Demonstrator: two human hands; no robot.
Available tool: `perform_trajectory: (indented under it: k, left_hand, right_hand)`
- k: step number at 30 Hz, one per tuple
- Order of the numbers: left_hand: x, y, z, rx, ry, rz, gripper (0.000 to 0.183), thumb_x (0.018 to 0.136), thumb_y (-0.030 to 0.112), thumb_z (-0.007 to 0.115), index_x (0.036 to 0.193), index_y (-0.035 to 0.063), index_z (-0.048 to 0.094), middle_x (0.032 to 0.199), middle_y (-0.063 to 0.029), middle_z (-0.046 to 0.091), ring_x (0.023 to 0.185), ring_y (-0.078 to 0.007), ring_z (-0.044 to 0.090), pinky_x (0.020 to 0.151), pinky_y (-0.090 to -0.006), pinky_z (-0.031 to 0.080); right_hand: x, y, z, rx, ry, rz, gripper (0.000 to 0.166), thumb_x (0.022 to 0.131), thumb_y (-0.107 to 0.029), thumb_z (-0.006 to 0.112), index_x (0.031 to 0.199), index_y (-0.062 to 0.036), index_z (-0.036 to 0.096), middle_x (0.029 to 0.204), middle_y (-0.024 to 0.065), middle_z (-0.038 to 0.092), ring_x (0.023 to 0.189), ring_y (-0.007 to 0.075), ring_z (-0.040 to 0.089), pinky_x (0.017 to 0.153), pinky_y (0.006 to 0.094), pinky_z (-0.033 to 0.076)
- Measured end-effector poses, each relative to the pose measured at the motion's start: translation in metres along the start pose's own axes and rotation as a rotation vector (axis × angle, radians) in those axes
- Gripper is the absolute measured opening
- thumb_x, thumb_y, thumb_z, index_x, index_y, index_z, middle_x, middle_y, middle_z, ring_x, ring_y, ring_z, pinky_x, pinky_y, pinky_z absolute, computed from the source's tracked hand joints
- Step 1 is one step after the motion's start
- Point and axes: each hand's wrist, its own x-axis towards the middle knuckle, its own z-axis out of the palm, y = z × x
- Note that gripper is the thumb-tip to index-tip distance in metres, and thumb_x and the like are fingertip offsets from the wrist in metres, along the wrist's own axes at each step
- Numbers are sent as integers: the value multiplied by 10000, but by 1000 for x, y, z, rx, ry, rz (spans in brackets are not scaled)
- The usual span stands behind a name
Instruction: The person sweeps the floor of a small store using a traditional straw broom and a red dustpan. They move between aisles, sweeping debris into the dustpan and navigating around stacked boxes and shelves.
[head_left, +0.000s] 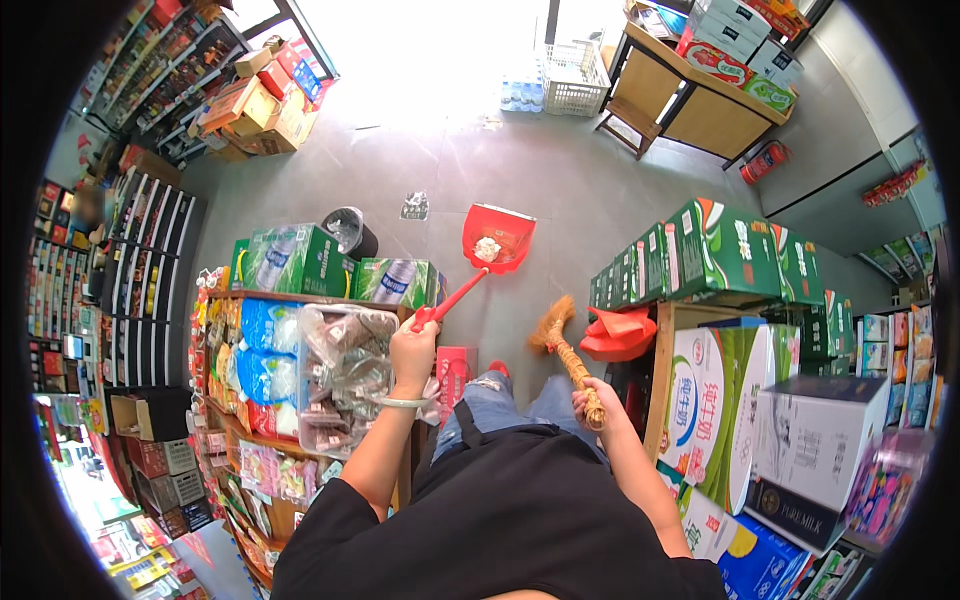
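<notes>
My left hand (414, 354) is closed around the handle of a red long-handled dustpan (512, 241), stretched out ahead of me. A crumpled whitish wad (487, 250) lies in the pan near the handle end. In my right hand (602, 403) is the bound straw grip of a short broom (572, 361). The broom's bristles (552, 322) point forward, close to the floor and apart from the dustpan; whether they touch the floor I cannot tell.
A black bin with a liner (349, 231) stands beyond green drink cartons (397, 280) on the left. Shelves with packaged goods (349, 379) flank my left; stacked milk cartons (720, 405) and a red bag (618, 334) are on the right. A dark patch (414, 205) marks the grey floor (450, 165).
</notes>
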Motion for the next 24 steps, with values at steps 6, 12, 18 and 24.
perform_trajectory:
  k: [6, 12, 18, 24]
  left_hand:
    - [64, 34, 22, -13, 21, -88, 238, 856, 136, 592, 1037, 5, 673, 661, -17, 622, 437, -59, 481, 410, -232, 378]
    - [141, 28, 46, -1, 121, -82, 218, 853, 156, 591, 961, -18, 668, 712, -52, 668, 437, -71, 496, 414, -237, 385]
    - [194, 59, 85, -5, 251, -210, 228, 873, 167, 574, 969, -17, 669, 705, -79, 677, 443, -70, 505, 394, -206, 372]
    - [244, 62, 109, 35, 332, -269, 254, 846, 167, 558, 1003, 17, 690, 685, -9, 651, 488, -80, 545, 436, -233, 436]
  right_hand:
    - [24, -107, 70, 125, -197, -4, 323, 888, -305, 578, 956, 0, 499, 655, -6, 530, 498, 78, 527, 460, 231, 443]
    - [64, -224, 146, 125, -323, -54, 309, 890, -293, 548, 948, 7, 499, 636, -2, 515, 498, 89, 516, 481, 248, 433]
    - [42, -323, 208, 114, -352, 39, 460, 887, -402, 613, 949, 33, 476, 642, -6, 524, 486, 75, 533, 457, 213, 462]
    - [23, -348, 253, -120, -108, 63, 268, 851, -226, 594, 924, 6, 480, 680, 3, 544, 490, 68, 536, 457, 216, 473]
